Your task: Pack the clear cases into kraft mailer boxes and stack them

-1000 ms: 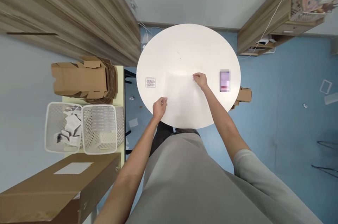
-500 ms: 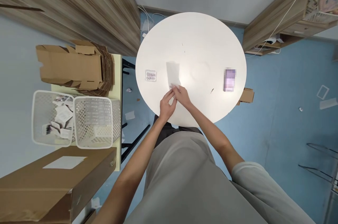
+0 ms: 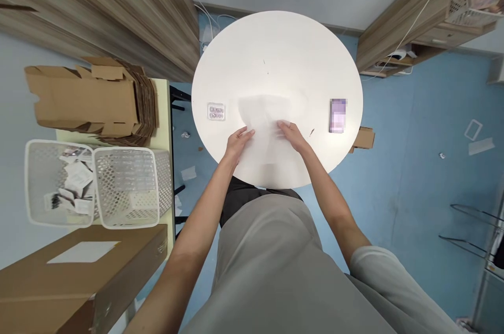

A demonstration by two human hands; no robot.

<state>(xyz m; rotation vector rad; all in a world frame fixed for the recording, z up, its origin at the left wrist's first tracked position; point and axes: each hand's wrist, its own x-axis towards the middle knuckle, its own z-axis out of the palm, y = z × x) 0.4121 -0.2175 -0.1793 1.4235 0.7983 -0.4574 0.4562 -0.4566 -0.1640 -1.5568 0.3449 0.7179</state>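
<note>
A thin, whitish, see-through sheet [image 3: 263, 137] is spread over the near half of the round white table, blurred and rumpled. My left hand [image 3: 238, 144] pinches its left side between thumb and fingers. On the other side, my right hand [image 3: 292, 134] grips the sheet with fingers bent. To the left lies a small clear plastic pack [image 3: 216, 111] with several round purplish pieces inside. A purple, pixelated phone-like object [image 3: 337, 115] rests at the table's right.
The round table [image 3: 275, 40] stands before me. At left, a side table bears stacked flattened cardboard boxes [image 3: 86, 95], a white basket [image 3: 126, 187] of clear packs, another basket [image 3: 29, 187] with small packets, and a big carton [image 3: 59, 281]. Paper scraps [image 3: 189, 173] litter the blue floor.
My hands were together at the narrow folded sheet's lower end. They have moved apart, and the sheet is now opened out wider between them. The view has shifted slightly.
</note>
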